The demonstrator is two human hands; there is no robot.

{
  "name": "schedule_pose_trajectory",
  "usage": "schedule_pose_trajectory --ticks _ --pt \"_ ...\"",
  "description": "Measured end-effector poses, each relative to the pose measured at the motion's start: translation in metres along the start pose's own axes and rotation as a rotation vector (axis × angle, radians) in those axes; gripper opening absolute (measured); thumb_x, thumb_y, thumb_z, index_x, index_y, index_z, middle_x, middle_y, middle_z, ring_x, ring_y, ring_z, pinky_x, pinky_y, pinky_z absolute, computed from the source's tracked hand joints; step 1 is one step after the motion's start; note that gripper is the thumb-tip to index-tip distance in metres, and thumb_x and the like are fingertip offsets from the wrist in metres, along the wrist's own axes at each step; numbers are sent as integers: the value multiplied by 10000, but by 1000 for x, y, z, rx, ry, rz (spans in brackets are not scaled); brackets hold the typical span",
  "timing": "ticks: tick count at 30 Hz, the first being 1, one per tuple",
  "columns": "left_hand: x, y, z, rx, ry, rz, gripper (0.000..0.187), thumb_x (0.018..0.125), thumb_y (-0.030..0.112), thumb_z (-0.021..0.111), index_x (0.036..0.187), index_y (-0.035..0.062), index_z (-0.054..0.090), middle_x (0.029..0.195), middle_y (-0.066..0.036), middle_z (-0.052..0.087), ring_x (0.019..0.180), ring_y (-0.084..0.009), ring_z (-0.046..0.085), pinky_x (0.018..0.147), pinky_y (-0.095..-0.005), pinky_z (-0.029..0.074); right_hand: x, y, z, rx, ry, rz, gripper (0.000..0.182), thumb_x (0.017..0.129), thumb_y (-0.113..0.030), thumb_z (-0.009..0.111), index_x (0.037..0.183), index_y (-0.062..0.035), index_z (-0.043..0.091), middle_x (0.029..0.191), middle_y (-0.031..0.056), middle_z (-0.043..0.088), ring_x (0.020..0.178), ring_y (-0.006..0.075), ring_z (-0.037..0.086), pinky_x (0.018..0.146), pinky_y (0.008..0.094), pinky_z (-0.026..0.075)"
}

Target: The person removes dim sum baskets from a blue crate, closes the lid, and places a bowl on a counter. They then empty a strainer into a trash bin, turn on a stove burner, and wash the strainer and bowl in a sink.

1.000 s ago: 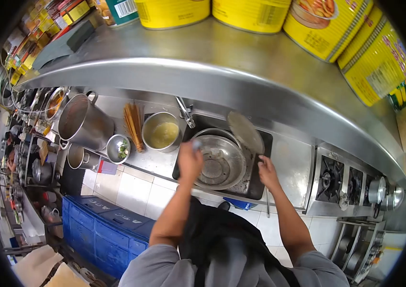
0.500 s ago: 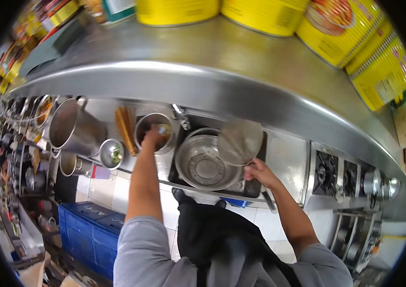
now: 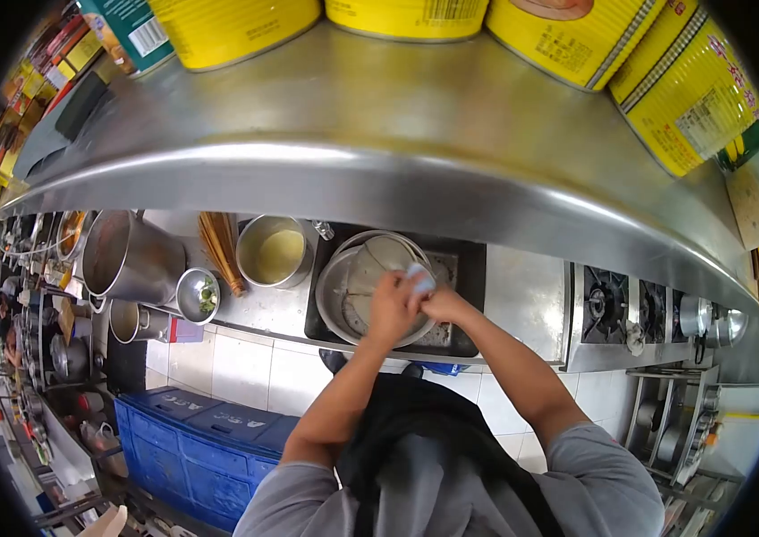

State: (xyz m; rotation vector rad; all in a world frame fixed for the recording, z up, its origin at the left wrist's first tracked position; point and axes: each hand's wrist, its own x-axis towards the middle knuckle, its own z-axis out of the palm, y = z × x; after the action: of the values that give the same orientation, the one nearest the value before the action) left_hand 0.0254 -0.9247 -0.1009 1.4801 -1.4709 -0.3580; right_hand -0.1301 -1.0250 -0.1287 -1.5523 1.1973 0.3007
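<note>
My left hand (image 3: 393, 311) is closed on a small pale blue-white scrubbing pad (image 3: 419, 278), which looks like a sponge or cloth and is partly hidden by the fingers. Beside it, my right hand (image 3: 443, 306) grips the rim or handle end of a round fine-mesh strainer (image 3: 377, 257). The strainer lies over a wide metal basin (image 3: 334, 313) in the dark sink (image 3: 464, 268). To the left of the sink stands a metal pot (image 3: 250, 246) with yellowish liquid in it.
A bundle of thin wooden sticks (image 3: 221, 251), a bowl with green bits (image 3: 199, 296) and a tall stockpot (image 3: 133, 259) stand left. Gas burners (image 3: 606, 304) are at right. A steel shelf (image 3: 308, 107) with yellow cans (image 3: 236, 31) overhangs the counter. Blue crates (image 3: 191, 447) sit below.
My left hand has come out of the pot and moved right to the strainer, bringing the pale pad. The strainer has been lowered leftward over the basin, and both hands are now close together.
</note>
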Motion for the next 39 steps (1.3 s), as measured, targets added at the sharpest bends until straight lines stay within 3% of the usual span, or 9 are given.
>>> schedule_pose_trajectory --ticks 3,13,15,19,24,26,30,36,39 --pt "8 -68 -7 299 332 -351 168 886 119 682 1008 6 661 925 -225 606 846 -411 581 759 -492 480 -24 1 -3 -39 163 -417 466 831 -399 815 921 46 708 711 106 672 637 187 597 654 358 505" --pt "-1 -44 9 211 131 -202 190 887 96 663 1066 55 710 981 -192 647 895 -414 646 772 -482 527 -74 -19 -32 -87 317 -276 579 770 -491 840 719 57 661 574 187 581 515 231 556 549 389 462" --pt "-2 2 11 134 -113 -187 200 890 125 661 1081 109 718 991 -176 651 888 -405 653 763 -472 539 -65 -8 -31 -195 319 -273 596 776 -492 834 702 65 637 583 198 578 518 241 563 539 393 457" --pt "2 -56 1 469 71 -464 219 904 205 662 1108 139 706 992 -187 642 929 -390 643 775 -485 535 -72 -10 -39 -232 293 -239 614 799 -527 796 778 74 675 635 239 604 589 361 621 609 423 499" --pt "-6 -43 23 308 23 -171 224 913 204 662 1105 104 718 1030 -191 640 923 -404 643 823 -496 525 -50 19 -43 -65 343 -317 595 814 -517 789 815 68 676 635 251 597 587 363 617 615 423 505" --pt "8 4 11 81 -145 -411 252 891 200 699 1113 83 717 1065 -198 655 951 -421 633 841 -485 520 -37 43 -49 -12 441 -427 482 846 -430 788 832 42 693 578 174 596 535 280 592 574 396 488" --pt "6 -34 28 79 38 -280 249 883 201 713 1093 68 720 1074 -197 669 954 -426 631 842 -471 516 -78 56 -82 368 203 -66 234 884 -264 774 906 -47 691 588 4 566 546 108 549 534 320 429" --pt "40 22 58 -42 -75 -209 283 886 197 726 1131 55 708 1066 -195 641 953 -388 620 859 -432 502 -106 94 -69 873 11 -331 498 859 -176 793 1300 -50 601 1171 70 673 1087 212 655 910 367 553" --pt "31 56 86 -103 -142 -73 310 863 188 742 1149 71 712 1127 -189 623 950 -382 611 838 -446 504 -92 90 -73 973 -64 -200 607 880 -160 769 1409 -52 491 1282 97 619 1115 263 646 897 437 582"
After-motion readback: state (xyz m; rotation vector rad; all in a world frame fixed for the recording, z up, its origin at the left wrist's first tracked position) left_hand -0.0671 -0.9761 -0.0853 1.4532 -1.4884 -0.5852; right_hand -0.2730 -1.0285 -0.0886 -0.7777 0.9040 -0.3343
